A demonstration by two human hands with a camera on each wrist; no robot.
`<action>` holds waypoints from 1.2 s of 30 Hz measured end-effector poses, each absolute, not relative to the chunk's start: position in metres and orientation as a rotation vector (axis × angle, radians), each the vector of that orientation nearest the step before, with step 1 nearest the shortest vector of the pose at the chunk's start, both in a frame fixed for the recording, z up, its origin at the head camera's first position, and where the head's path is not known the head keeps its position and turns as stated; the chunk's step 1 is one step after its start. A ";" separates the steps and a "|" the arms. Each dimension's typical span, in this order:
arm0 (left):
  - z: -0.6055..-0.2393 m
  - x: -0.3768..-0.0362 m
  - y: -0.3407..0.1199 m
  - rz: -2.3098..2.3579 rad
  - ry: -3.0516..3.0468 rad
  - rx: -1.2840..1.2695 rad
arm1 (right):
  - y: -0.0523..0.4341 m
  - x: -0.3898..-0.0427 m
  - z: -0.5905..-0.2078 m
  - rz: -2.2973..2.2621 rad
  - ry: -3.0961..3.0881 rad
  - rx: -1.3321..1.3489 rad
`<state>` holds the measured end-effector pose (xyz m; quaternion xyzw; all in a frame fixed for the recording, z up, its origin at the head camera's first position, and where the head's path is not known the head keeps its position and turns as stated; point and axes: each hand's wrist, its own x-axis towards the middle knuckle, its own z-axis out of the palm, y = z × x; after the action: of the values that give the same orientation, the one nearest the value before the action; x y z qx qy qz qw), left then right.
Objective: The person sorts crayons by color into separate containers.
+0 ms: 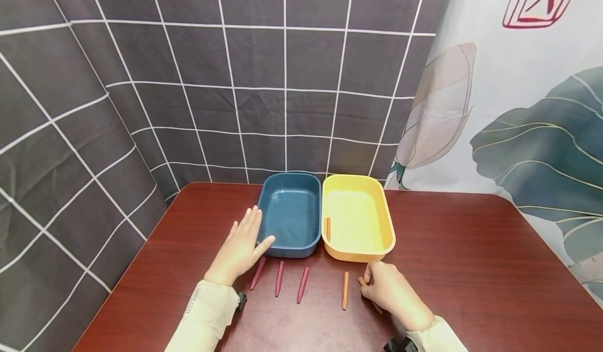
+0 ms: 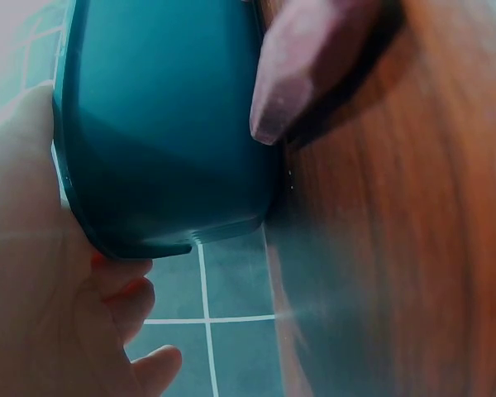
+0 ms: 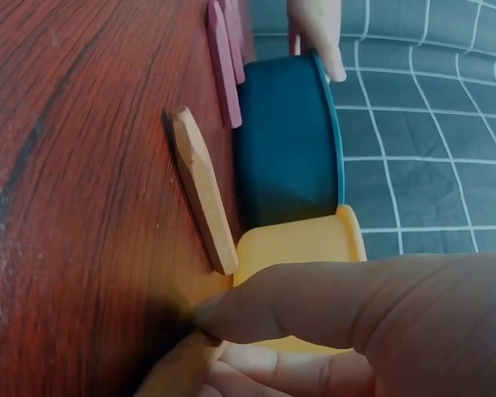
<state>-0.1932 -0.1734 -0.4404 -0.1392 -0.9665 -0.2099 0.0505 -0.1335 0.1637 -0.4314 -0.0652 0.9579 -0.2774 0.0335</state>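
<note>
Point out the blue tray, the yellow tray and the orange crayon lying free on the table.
blue tray [image 1: 289,213]: head view, inner floor.
yellow tray [image 1: 360,221]: head view, inner floor.
orange crayon [image 1: 345,290]: head view, mid-shaft.

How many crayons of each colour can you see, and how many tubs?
Red crayons: 3
Orange crayons: 3 (one on the table, one in the yellow tub, one pinched by the right hand)
Blue tub: 1
Yellow tub: 1
Total: 8 things

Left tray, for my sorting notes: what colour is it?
Dark blue tray, clearest in the head view.
</note>
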 end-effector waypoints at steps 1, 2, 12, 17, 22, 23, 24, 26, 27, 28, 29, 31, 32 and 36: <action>-0.441 -0.193 -0.173 -0.640 -2.942 -0.424 | 0.164 -0.133 -0.431 -0.853 2.946 -0.199; -0.441 -0.193 -0.173 -0.637 -2.941 -0.424 | 0.163 -0.134 -0.431 -0.853 2.950 -0.201; -0.439 -0.192 -0.174 -0.648 -2.938 -0.420 | 0.162 -0.135 -0.429 -0.916 2.957 -0.251; -0.439 -0.192 -0.174 -0.658 -2.927 -0.422 | 0.162 -0.136 -0.427 -0.978 2.922 -0.250; -0.439 -0.192 -0.174 -0.660 -2.929 -0.421 | 0.161 -0.136 -0.426 -1.015 2.911 -0.299; -0.439 -0.192 -0.174 -0.658 -2.928 -0.422 | 0.162 -0.136 -0.426 -1.022 2.911 -0.320; -0.440 -0.192 -0.174 -0.660 -2.927 -0.422 | 0.162 -0.136 -0.426 -1.032 2.910 -0.342; -0.440 -0.192 -0.174 -0.661 -2.924 -0.425 | 0.163 -0.136 -0.426 -1.056 2.898 -0.377; -0.440 -0.192 -0.174 -0.662 -2.923 -0.425 | 0.163 -0.136 -0.425 -1.071 2.888 -0.392; -0.440 -0.192 -0.174 -0.659 -2.924 -0.427 | 0.164 -0.136 -0.424 -1.083 2.879 -0.399; -0.441 -0.192 -0.174 -0.654 -2.922 -0.431 | 0.164 -0.136 -0.423 -1.097 2.869 -0.409; -0.440 -0.192 -0.174 -0.651 -2.924 -0.435 | 0.164 -0.136 -0.420 -1.140 2.835 -0.419; -0.440 -0.192 -0.175 -0.649 -2.927 -0.434 | 0.165 -0.136 -0.419 -1.162 2.818 -0.429; -0.439 -0.192 -0.174 -0.647 -2.936 -0.437 | 0.167 -0.137 -0.415 -1.237 2.737 -0.455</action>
<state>-0.1918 -0.1744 -0.4385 -0.1436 -0.9651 -0.2126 0.0518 -0.1373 0.1668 -0.4149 -0.1497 0.8997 -0.4067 0.0519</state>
